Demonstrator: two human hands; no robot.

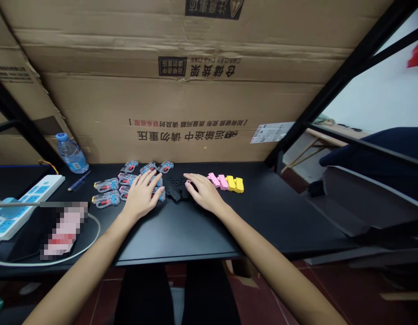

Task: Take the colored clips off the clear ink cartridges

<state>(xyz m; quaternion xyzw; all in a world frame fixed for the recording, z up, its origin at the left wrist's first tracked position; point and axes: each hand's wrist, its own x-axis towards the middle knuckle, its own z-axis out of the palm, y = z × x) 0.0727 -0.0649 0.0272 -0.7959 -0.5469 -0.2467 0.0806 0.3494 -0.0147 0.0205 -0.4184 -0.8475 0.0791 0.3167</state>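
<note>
My left hand (142,193) lies palm down with its fingers spread over several clear plastic toy guns, partly covering them. Other toy guns (106,198) with blue and red insides show to its left, and one more toy gun (165,167) lies beyond its fingertips. My right hand (202,192) rests palm down, fingers stretched out, at the right edge of a pile of small black parts (176,183). Just right of that hand, pink plastic pieces (223,182) and yellow plastic pieces (239,184) stand in a row. Whatever is under both palms is hidden.
A tall cardboard sheet (195,99) stands along the back of the black table (263,216). On the left are a water bottle (72,153), a pen (79,180), a white power strip (29,203) and a looped cable (98,225). A black metal frame (331,85) rises at right.
</note>
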